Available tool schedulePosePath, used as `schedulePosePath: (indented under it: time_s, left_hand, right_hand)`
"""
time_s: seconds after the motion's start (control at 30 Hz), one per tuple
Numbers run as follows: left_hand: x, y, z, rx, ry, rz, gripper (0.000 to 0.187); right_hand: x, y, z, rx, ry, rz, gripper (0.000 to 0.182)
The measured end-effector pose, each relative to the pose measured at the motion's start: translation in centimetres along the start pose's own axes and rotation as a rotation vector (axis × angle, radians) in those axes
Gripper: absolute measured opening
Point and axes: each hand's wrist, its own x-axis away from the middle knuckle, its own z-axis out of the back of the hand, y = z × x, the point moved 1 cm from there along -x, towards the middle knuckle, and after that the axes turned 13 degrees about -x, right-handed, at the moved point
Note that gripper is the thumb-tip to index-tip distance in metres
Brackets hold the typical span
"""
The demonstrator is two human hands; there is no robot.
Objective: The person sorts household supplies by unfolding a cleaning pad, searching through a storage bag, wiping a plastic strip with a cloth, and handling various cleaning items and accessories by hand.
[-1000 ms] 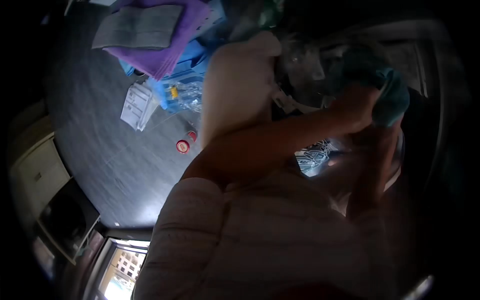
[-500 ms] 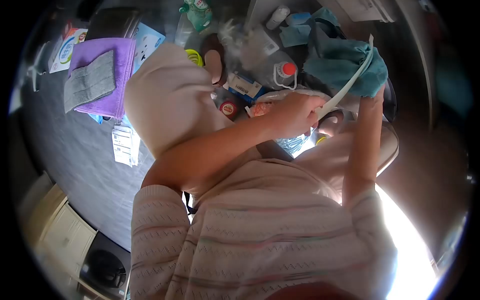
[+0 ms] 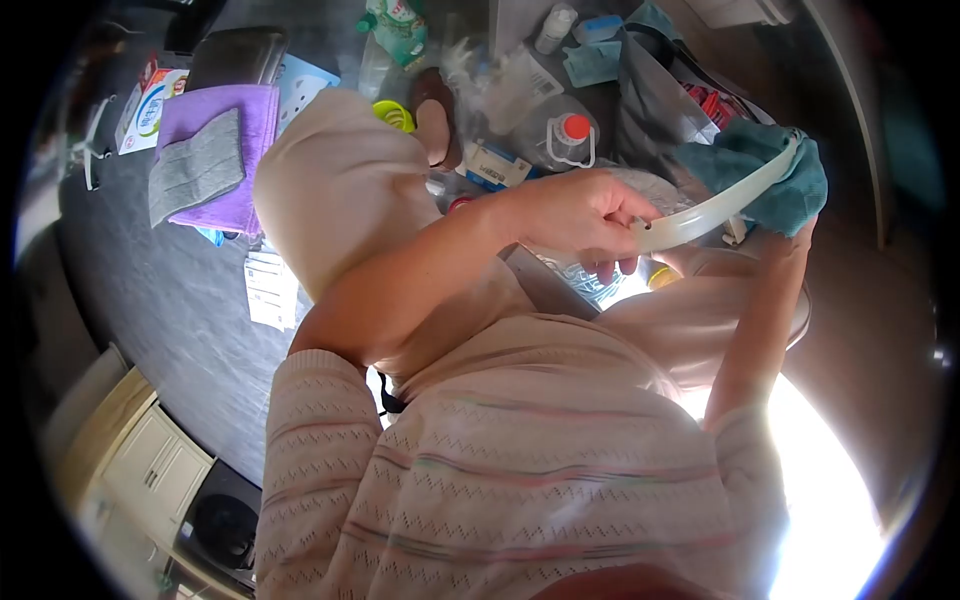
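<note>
My left hand (image 3: 590,215) pinches the near end of a pale, curved flat strip (image 3: 715,212), which has a small dark hole at that end. The strip rises to the right, where its far end meets a teal cloth (image 3: 738,158). Under and behind that cloth is my right hand (image 3: 803,232), its fingers mostly hidden, closed on the bunched fabric. Below the strip, beside my left hand, a shiny plastic bag (image 3: 597,288) catches bright light.
A clear jug with a red cap (image 3: 576,127) stands ahead, by a blue-and-white box (image 3: 493,166). A grey bin or bag (image 3: 655,95) lies beyond the cloth. At left, a grey cloth (image 3: 200,168) rests on a purple towel (image 3: 262,120). Paper slips (image 3: 270,290) lie on the floor.
My right hand and the teal cloth have shifted right and lower. The strip has tilted flatter, showing its broad face. My left hand still grips its near end.
</note>
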Motion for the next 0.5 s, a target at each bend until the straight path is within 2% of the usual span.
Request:
schedulePosePath:
  time_s: [0.03, 0.13, 0.27, 0.33, 0.37, 0.47, 0.5]
  left_hand:
    - [0.5, 0.5, 0.4, 0.045, -0.004, -0.057, 0.037]
    - [2.9, 2.4, 1.7, 0.142, 0.029, -0.230, 0.037]
    - [8.1, 5.0, 4.3, 0.040, 0.234, -0.510, 0.040]
    - [11.8, 6.1, 5.9, -0.004, 0.317, -0.781, 0.039]
    - [14.1, 7.5, 5.8, 0.052, 0.424, -0.809, 0.036]
    - [21.2, 6.9, 8.1, 0.268, 0.693, -1.043, 0.036]
    - [23.1, 7.3, 8.1, 0.327, 0.773, -1.039, 0.034]
  right_hand:
    - [-0.1, -1.5, 0.0, 0.388, -0.029, 0.169, 0.031]
    - [1.3, -2.8, -0.2, 0.699, -0.077, 0.239, 0.035]
    - [3.0, -1.1, -0.5, 0.078, -0.088, -0.113, 0.030]
    - [3.5, -2.3, -0.9, -0.039, -0.185, -0.146, 0.027]
    - [3.8, -4.2, -2.0, -0.001, -0.278, -0.087, 0.026]
    - [3.7, -8.1, -4.6, -0.499, -0.300, -0.315, 0.023]
    - [4.1, -9.6, -5.6, -0.763, -0.199, -0.472, 0.024]
